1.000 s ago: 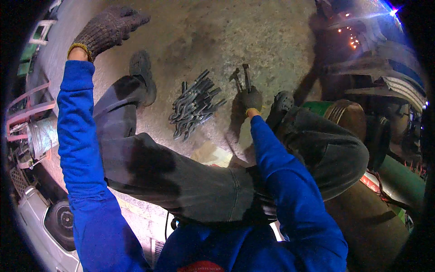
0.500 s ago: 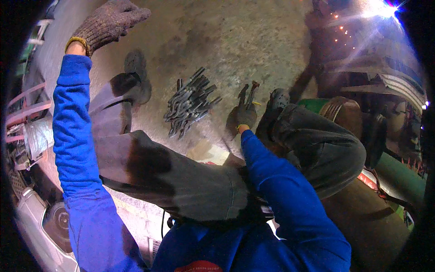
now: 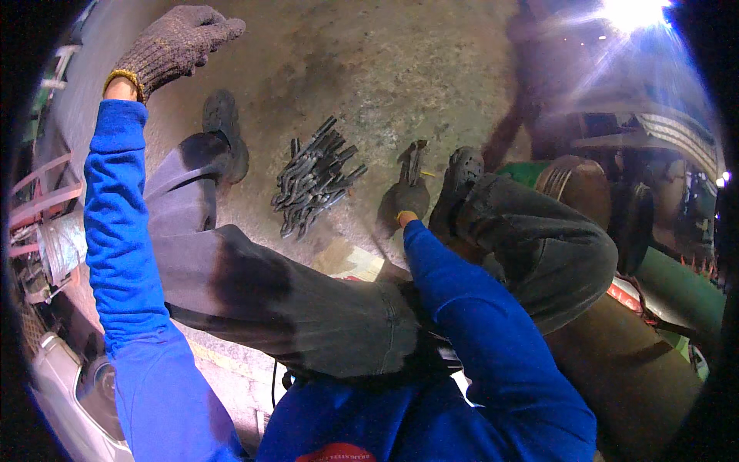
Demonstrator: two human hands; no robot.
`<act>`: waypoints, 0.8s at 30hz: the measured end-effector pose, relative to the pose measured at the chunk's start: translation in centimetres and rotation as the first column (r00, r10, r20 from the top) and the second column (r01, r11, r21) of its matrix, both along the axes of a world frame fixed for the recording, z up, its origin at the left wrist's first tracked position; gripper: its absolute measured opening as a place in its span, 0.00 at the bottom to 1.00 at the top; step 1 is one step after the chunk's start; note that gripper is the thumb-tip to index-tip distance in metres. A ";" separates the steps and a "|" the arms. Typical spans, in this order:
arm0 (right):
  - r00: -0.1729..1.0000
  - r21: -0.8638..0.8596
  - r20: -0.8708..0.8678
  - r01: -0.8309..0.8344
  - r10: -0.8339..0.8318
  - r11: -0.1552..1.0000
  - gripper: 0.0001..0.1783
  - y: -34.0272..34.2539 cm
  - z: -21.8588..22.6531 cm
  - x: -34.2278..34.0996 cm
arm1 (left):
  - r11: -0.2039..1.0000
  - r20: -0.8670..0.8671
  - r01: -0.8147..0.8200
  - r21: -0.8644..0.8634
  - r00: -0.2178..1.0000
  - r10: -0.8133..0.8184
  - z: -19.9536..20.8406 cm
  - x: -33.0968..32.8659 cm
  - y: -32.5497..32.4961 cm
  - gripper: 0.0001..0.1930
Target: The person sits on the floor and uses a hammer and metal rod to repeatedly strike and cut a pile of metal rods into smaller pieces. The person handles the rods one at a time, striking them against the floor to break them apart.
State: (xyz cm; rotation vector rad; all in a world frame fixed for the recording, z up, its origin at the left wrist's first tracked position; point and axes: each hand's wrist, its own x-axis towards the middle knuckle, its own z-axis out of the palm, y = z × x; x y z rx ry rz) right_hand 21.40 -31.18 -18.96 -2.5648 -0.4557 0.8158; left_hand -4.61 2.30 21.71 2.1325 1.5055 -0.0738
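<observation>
My left hand (image 3: 178,45), in a grey-brown knitted glove with a yellow cuff, is held out at the upper left. Its fingers are curled in, and whatever they may hold is hidden. Low between my feet, my right hand (image 3: 406,199) wears a similar dark glove and is closed around a slim, dark hammer-like tool (image 3: 413,160). The tool points away from me, its small wider head at the far end. Left of that hand, a pile of dark metal rods with bent ends (image 3: 315,177) lies on the concrete floor (image 3: 369,69).
Bright welding light (image 3: 635,11) glares at the upper right. Beside my right leg are a green and brown cylinder (image 3: 573,185) and a large brown cylindrical body (image 3: 616,369). Red metal frames (image 3: 46,185) stand at the left. A pale flat piece (image 3: 350,260) lies under my legs.
The tool in my right hand has turned a little, its head shifting left. My left hand stays raised in nearly the same pose. The view has shifted slightly, and fewer sparks show.
</observation>
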 end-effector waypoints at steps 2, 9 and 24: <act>0.999 -0.018 0.028 0.044 -0.043 0.999 0.19 -0.1 0.5 0.9 | 1.000 0.012 0.017 -0.008 1.000 -0.017 -0.3 0.8 0.4 0.23; 0.952 0.041 0.071 0.297 -0.299 0.954 0.20 1.6 1.3 1.0 | 0.993 -0.013 0.048 0.106 0.999 -0.046 1.5 3.5 0.0 0.25; 0.965 0.047 0.233 0.108 -0.116 0.993 0.20 -1.4 -1.7 4.2 | 0.989 -0.114 0.132 0.063 0.986 -0.124 1.3 5.6 0.6 0.22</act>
